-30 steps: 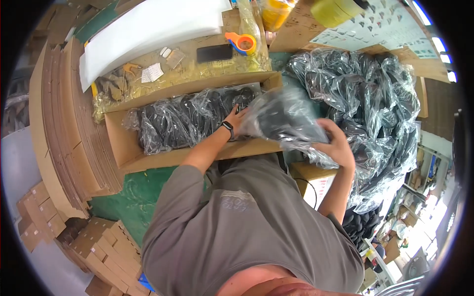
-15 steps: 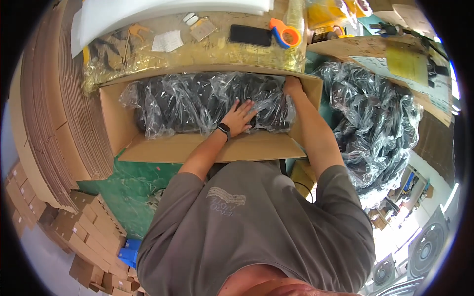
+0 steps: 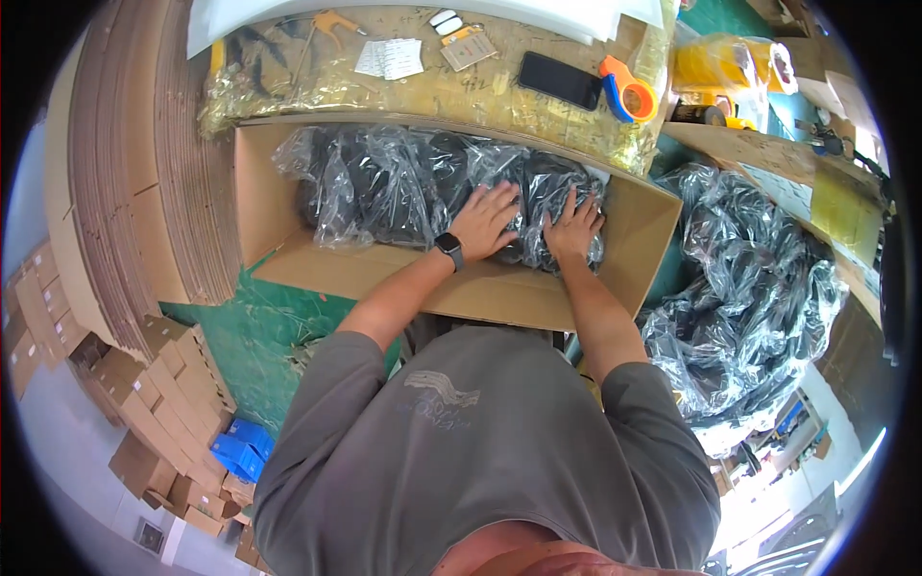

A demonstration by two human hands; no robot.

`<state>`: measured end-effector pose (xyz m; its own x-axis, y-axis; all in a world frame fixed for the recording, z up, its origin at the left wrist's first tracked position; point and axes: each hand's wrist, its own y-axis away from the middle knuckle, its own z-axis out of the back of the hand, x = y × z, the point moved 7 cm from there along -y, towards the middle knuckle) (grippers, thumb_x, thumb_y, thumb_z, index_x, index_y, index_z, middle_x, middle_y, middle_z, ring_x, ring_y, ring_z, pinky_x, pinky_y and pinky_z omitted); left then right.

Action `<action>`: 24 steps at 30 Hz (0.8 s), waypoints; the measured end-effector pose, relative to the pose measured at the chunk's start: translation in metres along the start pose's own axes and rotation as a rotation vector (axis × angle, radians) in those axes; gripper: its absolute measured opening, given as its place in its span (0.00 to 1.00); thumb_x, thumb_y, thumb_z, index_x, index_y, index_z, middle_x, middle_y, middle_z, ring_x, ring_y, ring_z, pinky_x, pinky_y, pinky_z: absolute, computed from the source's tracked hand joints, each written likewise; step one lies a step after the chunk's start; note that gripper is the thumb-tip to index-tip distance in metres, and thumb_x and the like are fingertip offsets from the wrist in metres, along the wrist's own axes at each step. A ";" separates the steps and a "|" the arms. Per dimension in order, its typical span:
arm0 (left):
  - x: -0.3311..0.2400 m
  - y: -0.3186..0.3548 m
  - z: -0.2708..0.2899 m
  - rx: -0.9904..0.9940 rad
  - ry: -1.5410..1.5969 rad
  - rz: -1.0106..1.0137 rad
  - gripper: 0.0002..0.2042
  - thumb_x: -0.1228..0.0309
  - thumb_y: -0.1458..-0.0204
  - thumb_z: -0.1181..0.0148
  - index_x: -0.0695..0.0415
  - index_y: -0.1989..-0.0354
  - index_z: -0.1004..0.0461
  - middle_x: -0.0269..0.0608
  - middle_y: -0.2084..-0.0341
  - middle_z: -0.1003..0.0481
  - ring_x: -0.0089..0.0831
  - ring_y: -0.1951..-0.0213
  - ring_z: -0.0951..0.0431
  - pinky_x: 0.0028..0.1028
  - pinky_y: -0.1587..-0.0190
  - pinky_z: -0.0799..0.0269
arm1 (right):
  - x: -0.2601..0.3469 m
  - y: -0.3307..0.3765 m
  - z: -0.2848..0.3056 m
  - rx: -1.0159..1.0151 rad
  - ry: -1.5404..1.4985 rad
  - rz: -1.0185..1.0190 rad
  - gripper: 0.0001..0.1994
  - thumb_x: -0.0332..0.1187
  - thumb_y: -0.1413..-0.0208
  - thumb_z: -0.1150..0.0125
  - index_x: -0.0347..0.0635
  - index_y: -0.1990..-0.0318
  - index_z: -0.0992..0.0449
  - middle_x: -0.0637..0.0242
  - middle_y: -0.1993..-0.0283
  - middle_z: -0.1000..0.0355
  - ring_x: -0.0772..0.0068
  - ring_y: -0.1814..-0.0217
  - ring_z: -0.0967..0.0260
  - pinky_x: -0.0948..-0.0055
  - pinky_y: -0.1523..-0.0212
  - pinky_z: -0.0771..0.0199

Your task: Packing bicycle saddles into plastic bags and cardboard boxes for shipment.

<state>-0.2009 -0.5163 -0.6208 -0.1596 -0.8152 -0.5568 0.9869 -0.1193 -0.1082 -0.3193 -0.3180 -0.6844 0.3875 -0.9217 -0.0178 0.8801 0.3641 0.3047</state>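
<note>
Clear, crinkled plastic wraps a row of dark bundles (image 3: 384, 187) lying side by side along a long brown cardboard box (image 3: 639, 226), seen from above, in front of a person wearing a grey short-sleeved shirt (image 3: 490, 461). The left hand (image 3: 485, 223) (a dark watch (image 3: 448, 249) is on its wrist) lies palm down on the bundles right of the row's middle, fingers spread and fairly straight. Just beside it, the right hand (image 3: 575, 232) rests on the bundle at the right end, its fingers likewise fanned out rather than curled around anything. Beyond the box, a worktop (image 3: 471, 88) holds paper slips (image 3: 389, 59), a black phone (image 3: 560, 81) and an orange-and-blue tape dispenser (image 3: 629, 92). Right of the box sits a heap of similar plastic-wrapped dark items (image 3: 740, 298); to its left stand flattened cardboard sheets (image 3: 125, 173). Lower left, bright blue bins (image 3: 242, 449) sit near stacked cartons (image 3: 173, 394).
</note>
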 end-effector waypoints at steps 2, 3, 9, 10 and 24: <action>0.011 -0.004 0.018 -0.046 -0.086 0.211 0.36 0.49 0.41 0.36 0.57 0.29 0.34 0.53 0.21 0.47 0.50 0.20 0.53 0.57 0.22 0.58 | -0.003 0.009 0.001 0.013 -0.011 0.009 0.49 0.60 0.40 0.39 0.54 0.17 0.54 0.35 0.16 0.61 0.31 0.15 0.60 0.27 0.22 0.59; 0.026 0.001 0.010 -0.048 -0.111 0.274 0.38 0.47 0.40 0.38 0.56 0.26 0.37 0.52 0.21 0.49 0.51 0.19 0.55 0.56 0.21 0.61 | 0.003 0.010 0.007 0.026 -0.034 0.033 0.50 0.60 0.41 0.37 0.54 0.17 0.54 0.35 0.16 0.61 0.31 0.15 0.61 0.27 0.23 0.59; 0.066 0.020 -0.012 0.026 -0.055 0.361 0.40 0.46 0.38 0.43 0.55 0.22 0.43 0.52 0.19 0.52 0.50 0.19 0.58 0.56 0.20 0.64 | 0.004 0.049 0.172 -0.132 -0.485 0.219 0.39 0.34 0.42 0.29 0.36 0.26 0.39 0.42 0.25 0.38 0.37 0.24 0.40 0.53 0.24 0.40; 0.064 0.021 0.002 -0.011 -0.069 0.319 0.40 0.45 0.39 0.42 0.55 0.23 0.41 0.51 0.20 0.50 0.50 0.19 0.57 0.57 0.21 0.63 | -0.012 0.061 0.211 -0.275 -0.440 0.155 0.34 0.33 0.41 0.31 0.34 0.28 0.34 0.45 0.28 0.34 0.43 0.24 0.38 0.52 0.24 0.40; 0.143 0.113 0.287 -0.352 -0.625 0.728 0.46 0.46 0.45 0.36 0.62 0.23 0.43 0.65 0.24 0.44 0.60 0.22 0.50 0.63 0.23 0.60 | -0.048 0.031 0.082 0.013 -1.032 -0.323 0.48 0.60 0.29 0.47 0.30 0.19 0.57 0.45 0.14 0.62 0.51 0.11 0.66 0.58 0.15 0.67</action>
<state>-0.1056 -0.8090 -0.4759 0.6154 -0.7855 -0.0657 0.7617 0.6140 -0.2070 -0.3327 -0.2728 -0.5963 -0.2858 -0.6438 0.7098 0.8940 0.0876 0.4395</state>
